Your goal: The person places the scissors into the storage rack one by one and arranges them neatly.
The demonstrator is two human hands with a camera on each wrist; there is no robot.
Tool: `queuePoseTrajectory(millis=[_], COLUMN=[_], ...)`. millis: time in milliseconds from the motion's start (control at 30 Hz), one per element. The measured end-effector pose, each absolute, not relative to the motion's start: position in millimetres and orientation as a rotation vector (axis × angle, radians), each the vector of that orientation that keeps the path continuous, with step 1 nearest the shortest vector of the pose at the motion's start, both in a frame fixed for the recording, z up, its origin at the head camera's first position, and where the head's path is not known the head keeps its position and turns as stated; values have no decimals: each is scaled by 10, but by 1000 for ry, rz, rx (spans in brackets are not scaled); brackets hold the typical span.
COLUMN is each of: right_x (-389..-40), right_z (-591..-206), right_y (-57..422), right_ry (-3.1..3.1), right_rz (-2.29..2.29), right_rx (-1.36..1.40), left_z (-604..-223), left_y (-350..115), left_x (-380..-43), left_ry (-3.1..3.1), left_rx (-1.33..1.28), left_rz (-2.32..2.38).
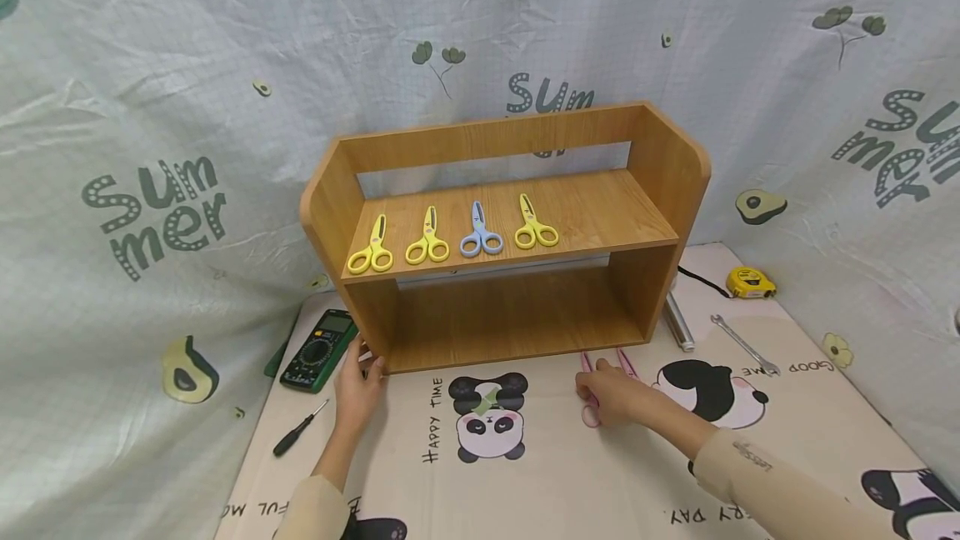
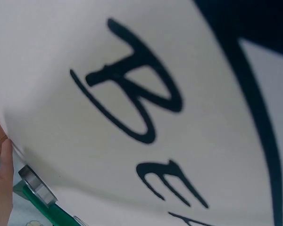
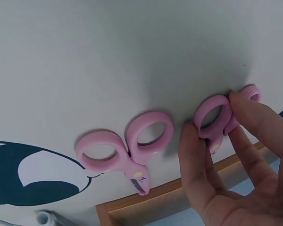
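Note:
A wooden two-tier shelf point(image 1: 592, 202) stands at the back of the table. My left hand point(image 1: 358, 386) touches its lower left corner; in the left wrist view one finger point(image 2: 7, 162) lies straight against the wooden edge. By the front right of the shelf, my right hand point(image 1: 617, 394) pinches the handle of one pair of pink scissors point(image 3: 219, 131) with thumb and fingers, close over the table. A second pair of pink scissors point(image 3: 137, 167) lies beside it, partly hidden by the hand in the head view.
On the upper tier lie yellow scissors point(image 1: 431, 232) and blue scissors point(image 1: 477, 227) in a row. A multimeter point(image 1: 318, 352) and screwdriver point(image 1: 296, 433) sit at left. A silver tube point(image 1: 678, 323), wrench point(image 1: 742, 342) and tape measure point(image 1: 750, 282) are at right.

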State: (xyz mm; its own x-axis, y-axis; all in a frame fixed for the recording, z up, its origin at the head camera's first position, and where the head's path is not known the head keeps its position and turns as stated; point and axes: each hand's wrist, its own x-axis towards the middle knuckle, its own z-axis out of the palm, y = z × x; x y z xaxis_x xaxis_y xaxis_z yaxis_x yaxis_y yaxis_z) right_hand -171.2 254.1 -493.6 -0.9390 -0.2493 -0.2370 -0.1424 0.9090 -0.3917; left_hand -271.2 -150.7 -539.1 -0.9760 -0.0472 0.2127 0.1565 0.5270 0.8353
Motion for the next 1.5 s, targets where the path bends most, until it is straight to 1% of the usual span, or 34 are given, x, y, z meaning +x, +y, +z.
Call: queuePoseTrajectory(millis=[867,1233,1333,1500], right_x=[-1724,-1723,-1697,-1620], right_z=[-4895,-4882,-4837,-4648], right_y=[2544,2539,2534,2501], right_ry=[2760,2727,2726,2700], right_rz=[-575,-585,-600,-638], right_rx=[-353,-309,-336,-378], left_z=[-5388,-5389,-5389,-5378], left_y=[-1509,-1493,-1495,-1502], left_x=[-2709,-2695,-2687,-2697], left_ry=[-2566,-2560,-2557,-2563], left_rx=[-102,-89,-85,-88], left_rz=[-1428,-1417,-1426,-1448])
